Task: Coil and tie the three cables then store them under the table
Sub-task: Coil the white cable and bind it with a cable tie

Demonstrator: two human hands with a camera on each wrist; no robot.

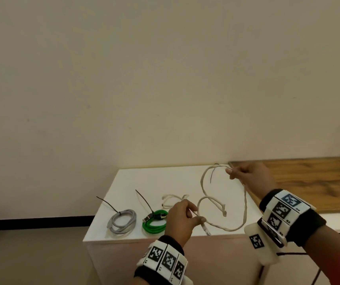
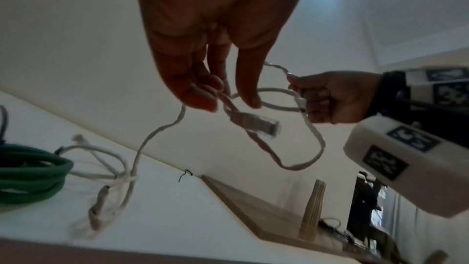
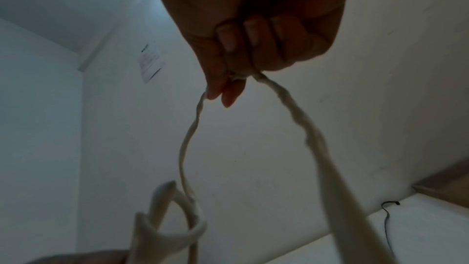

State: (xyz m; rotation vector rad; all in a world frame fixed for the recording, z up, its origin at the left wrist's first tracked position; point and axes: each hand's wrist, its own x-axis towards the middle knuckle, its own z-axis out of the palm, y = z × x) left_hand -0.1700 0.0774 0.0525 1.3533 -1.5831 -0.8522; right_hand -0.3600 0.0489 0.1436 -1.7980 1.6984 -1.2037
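1. The left hand hangs over the front of the white bench, its grip closed in a pinch: thumb and fingertips squeeze the white cable close to its clear plug, which juts out just below the pinch.
2. The right hand is raised near the back right corner of the bench, its grip curled tight around a higher stretch of the same cable; in the right wrist view the fingers fold into the palm and the cable leaves the fist on both sides.
3. Between the two hands the white cable sags in a long open loop above the bench, with a smaller loop crossing just beside the left hand.
4. Its other end lies on the bench behind the left hand, loosely bunched.
5. The grey cable lies coiled near the front left of the bench, bound with a black tie whose tail sticks up.
6. The green cable lies coiled just beside it, to its right, likewise tied.
7. A thin black tie lies loose at the back of the bench, near the right hand.
8. A wooden top adjoins the bench on the right.
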